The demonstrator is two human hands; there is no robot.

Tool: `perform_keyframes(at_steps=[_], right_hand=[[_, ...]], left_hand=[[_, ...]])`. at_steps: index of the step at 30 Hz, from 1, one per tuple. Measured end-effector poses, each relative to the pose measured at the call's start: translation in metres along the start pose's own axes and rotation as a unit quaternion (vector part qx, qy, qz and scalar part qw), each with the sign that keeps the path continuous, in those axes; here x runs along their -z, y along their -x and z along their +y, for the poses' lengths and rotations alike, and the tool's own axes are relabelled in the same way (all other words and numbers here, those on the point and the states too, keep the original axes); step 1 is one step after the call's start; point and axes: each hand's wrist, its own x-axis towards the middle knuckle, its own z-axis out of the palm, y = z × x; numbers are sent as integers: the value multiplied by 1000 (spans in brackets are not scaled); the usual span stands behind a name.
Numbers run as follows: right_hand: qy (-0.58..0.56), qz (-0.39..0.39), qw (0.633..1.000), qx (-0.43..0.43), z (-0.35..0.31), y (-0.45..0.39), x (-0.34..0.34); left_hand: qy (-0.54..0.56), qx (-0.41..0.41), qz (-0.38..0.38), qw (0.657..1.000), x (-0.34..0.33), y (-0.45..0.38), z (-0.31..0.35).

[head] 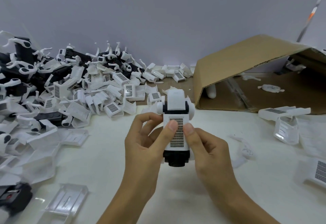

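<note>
At the centre of the frame we hold a white-and-black plastic device (176, 126) upright above the white table (105, 162), its gridded panel (177, 132) facing us. Our left hand (146, 146) grips its left side with curled fingers, the thumb pressed on the panel; our right hand (206, 148) grips the right side, its thumb on the panel's right edge just beside the other. A heap of white panel covers and black units (61, 89) fills the left and upper left. An open cardboard box (247, 61) lies on its side at upper right. A clear plastic tray (65, 204) sits at lower left.
</note>
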Motion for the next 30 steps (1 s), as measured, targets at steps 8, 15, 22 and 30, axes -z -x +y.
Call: perform_keyframes(at_steps=[8, 15, 22, 30], right_hand=[[15, 22, 999, 18, -6, 1, 4], [4, 37, 999, -18, -18, 3, 8], [15, 10, 983, -183, -52, -24, 54], [54, 171, 980, -89, -159, -101, 156]], left_hand=[[21, -2, -19, 1000, -4, 2, -1], [-4, -16, -20, 1000, 1, -1, -2], [-82, 5, 6, 997, 22, -18, -14], [-158, 98, -45, 981, 31, -33, -48]])
